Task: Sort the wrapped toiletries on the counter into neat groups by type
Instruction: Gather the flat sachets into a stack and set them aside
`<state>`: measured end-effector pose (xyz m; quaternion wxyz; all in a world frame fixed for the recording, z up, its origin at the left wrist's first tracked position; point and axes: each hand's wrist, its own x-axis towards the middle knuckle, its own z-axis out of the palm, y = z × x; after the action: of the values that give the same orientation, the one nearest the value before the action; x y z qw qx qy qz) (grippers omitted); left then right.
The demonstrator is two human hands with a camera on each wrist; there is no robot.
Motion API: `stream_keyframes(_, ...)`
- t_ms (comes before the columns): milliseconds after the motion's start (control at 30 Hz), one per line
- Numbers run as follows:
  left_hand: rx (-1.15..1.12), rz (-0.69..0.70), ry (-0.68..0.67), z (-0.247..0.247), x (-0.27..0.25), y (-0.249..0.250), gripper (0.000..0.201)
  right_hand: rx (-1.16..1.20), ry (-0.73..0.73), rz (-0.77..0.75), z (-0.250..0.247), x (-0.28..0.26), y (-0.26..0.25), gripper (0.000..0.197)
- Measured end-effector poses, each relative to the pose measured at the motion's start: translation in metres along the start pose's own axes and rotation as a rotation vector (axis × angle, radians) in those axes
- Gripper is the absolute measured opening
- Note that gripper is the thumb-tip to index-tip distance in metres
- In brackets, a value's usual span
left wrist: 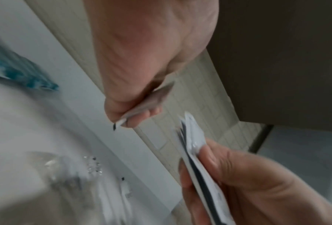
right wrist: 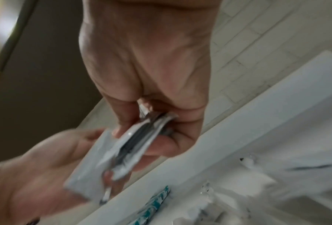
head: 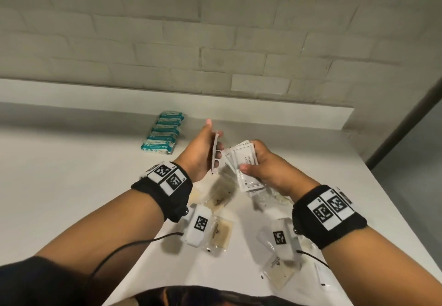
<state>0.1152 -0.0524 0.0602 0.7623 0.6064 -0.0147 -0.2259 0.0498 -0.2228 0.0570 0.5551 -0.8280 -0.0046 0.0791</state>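
My left hand [head: 211, 141] is raised over the white counter [head: 71, 162] and pinches a single white sachet [head: 214, 155], which shows edge-on. My right hand [head: 259, 159] grips a fanned stack of white sachets [head: 244, 162] close beside it; the two are apart. In the left wrist view the single sachet [left wrist: 141, 109] sits between thumb and fingers, with the stack [left wrist: 197, 159] lower right. The right wrist view shows the stack [right wrist: 141, 137] in my right hand [right wrist: 151, 60]. Several teal packs [head: 165, 133] lie in a row at the back.
Clear-wrapped beige items [head: 220, 195] [head: 221, 234] [head: 279, 272] lie scattered on the counter under my wrists. A white ledge [head: 95, 90] and a brick wall close off the back. The counter's right edge [head: 387, 200] runs diagonally, with floor beyond.
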Motion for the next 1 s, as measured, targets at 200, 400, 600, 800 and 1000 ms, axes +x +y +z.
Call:
stream_keyframes(200, 0.009, -0.003, -0.078, -0.013, -0.002, -0.007, 0.029, 0.248, 0.1, 0.034, -0.019, -0.002, 0.014, 0.033)
stream_keyframes(400, 0.125, 0.074, 0.045, -0.016, 0.001, -0.014, 0.018, 0.294, 0.143, 0.035, -0.04, -0.011, 0.018, 0.032)
stream_keyframes(600, 0.599, 0.17, -0.108, -0.01, -0.008, -0.006, 0.019, 0.057, -0.147, -0.041, -0.053, -0.016, -0.019, 0.029)
stream_keyframes(800, 0.514, 0.267, -0.158, 0.018, -0.01, 0.005, 0.038, -0.074, -0.248, -0.053, -0.026, 0.002, -0.036, 0.039)
stream_keyframes(1000, 0.215, 0.139, -0.053, -0.015, -0.008, -0.017, 0.051, 0.374, 0.148, -0.049, -0.029, 0.002, -0.019, 0.033)
